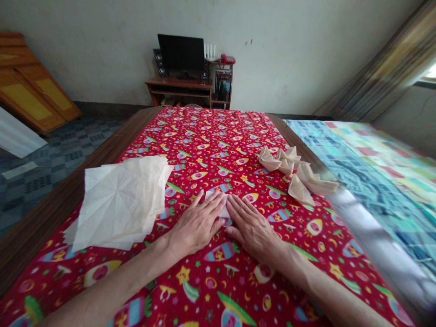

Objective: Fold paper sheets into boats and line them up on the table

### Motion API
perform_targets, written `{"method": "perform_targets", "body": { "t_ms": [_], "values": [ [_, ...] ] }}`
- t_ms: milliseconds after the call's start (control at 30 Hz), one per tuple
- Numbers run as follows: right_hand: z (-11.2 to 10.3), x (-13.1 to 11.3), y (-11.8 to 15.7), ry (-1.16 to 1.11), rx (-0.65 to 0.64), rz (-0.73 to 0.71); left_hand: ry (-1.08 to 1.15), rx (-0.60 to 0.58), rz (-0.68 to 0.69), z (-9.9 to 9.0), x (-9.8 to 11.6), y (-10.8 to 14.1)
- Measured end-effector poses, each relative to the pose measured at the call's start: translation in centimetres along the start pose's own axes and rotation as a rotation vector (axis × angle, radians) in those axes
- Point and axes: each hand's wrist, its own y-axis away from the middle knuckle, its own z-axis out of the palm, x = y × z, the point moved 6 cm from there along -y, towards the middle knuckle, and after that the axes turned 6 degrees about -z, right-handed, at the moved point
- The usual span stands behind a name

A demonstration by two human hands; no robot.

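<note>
A small piece of folded white paper [224,211] lies on the red patterned cloth [218,284], mostly covered by my hands. My left hand [200,220] rests flat over its left part, fingers stretched out. Pressed against its right part is my right hand [250,222], also flat with straight fingers. The fingertips of both hands nearly meet over the paper. To the left sits a stack of creased cream paper sheets [116,204]. On the right are several folded paper pieces [288,159], standing in pointed shapes.
The cloth covers a dark wooden table [105,168]. A bed with a patchwork cover [368,168] adjoins its right side. Beyond the far edge stands a small desk [180,83] with a monitor [181,52] and speakers. A wooden cabinet [37,91] is at the far left.
</note>
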Motion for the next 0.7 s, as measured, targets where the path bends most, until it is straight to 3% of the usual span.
{"method": "perform_targets", "body": {
  "t_ms": [200,467,600,700],
  "values": [
    [-0.7,1.0,1.0,0.014,0.043,0.07,-0.046,0.017,-0.037,-0.2,-1.9,1.0],
    [-2.0,-2.1,1.5,-0.083,0.046,-0.067,-0.03,0.033,-0.052,-0.3,-2.0,1.4],
    [-2.9,0.0,1.5,-0.138,0.196,0.114,0.06,0.153,-0.067,-0.5,-2.4,1.4],
    [-2.8,2.1,1.5,-0.089,0.214,0.307,0.124,0.281,-0.075,-1.0,-2.6,1.3]
  ]
}}
